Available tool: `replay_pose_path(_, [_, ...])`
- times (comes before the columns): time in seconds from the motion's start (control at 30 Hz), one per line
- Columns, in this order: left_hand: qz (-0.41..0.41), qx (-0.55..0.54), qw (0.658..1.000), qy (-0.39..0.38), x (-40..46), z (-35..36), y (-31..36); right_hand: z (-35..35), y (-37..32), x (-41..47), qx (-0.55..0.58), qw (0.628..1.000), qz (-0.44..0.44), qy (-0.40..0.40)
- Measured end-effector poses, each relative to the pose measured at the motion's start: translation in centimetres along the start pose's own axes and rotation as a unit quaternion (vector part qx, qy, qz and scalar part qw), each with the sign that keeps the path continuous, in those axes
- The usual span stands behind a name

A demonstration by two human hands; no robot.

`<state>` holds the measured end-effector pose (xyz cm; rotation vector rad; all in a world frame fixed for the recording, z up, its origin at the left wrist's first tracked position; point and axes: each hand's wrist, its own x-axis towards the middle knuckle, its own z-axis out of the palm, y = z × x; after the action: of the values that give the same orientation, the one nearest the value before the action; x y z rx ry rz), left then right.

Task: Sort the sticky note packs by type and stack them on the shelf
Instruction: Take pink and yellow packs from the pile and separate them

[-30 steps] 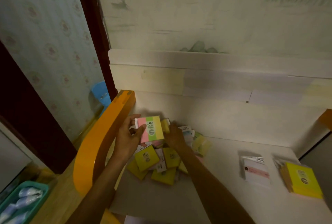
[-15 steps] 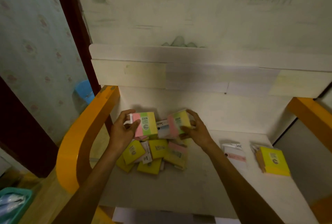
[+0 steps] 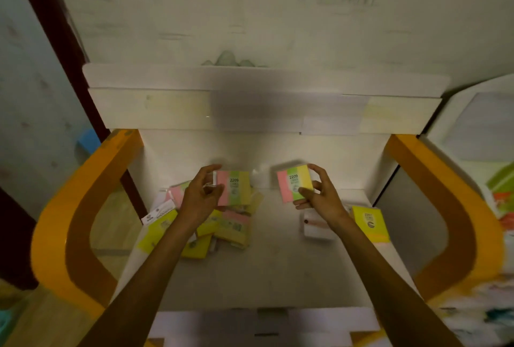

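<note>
My left hand [image 3: 202,199] grips a pink, green and yellow striped pack [image 3: 235,188] marked 2209, held above a loose heap of packs [image 3: 222,228] at the left of the white shelf [image 3: 278,268]. My right hand [image 3: 322,199] pinches a second striped pack [image 3: 294,185] of the same kind, raised over the middle of the shelf. To the right lie a white pack stack [image 3: 315,228], partly hidden by my right wrist, and a yellow pack stack [image 3: 370,224].
Orange curved side frames stand at the left [image 3: 72,207] and right [image 3: 456,207] of the shelf. An upper white shelf board [image 3: 264,107] overhangs the back. A blue object [image 3: 89,140] sits beyond the left frame.
My right hand has carried its striped pack rightward, away from the heap. The view has swung right, bringing the right orange frame into sight. My left hand keeps its pack.
</note>
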<state>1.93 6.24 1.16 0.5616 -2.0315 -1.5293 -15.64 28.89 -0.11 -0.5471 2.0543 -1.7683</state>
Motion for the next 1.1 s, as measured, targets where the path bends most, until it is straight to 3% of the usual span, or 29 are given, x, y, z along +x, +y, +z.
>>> replay_pose_path(0.23, [-0.009, -0.006, 1.0, 0.007, -0.7, 3.3, 1.4, -1.5, 1.0, -0.6, 0.001, 1.0, 0.021, 0.002])
replay_pose_path(0.5, [-0.027, -0.008, 0.999, 0.024, -1.0, 4.4, 2.3, 1.7, 4.8, -0.4, -0.019, 0.996, 0.077, -0.039])
replay_pose_path(0.83, [-0.024, 0.019, 0.999, 0.035, -0.9, 4.3, 1.7, 4.2, 8.0, -1.3, -0.152, 0.981, 0.116, -0.034])
replay_pose_path(1.1, [-0.03, 0.026, 0.999, 0.037, -0.5, 5.0, 1.4, 3.1, 6.3, -1.7, -0.363, 0.931, 0.025, 0.006])
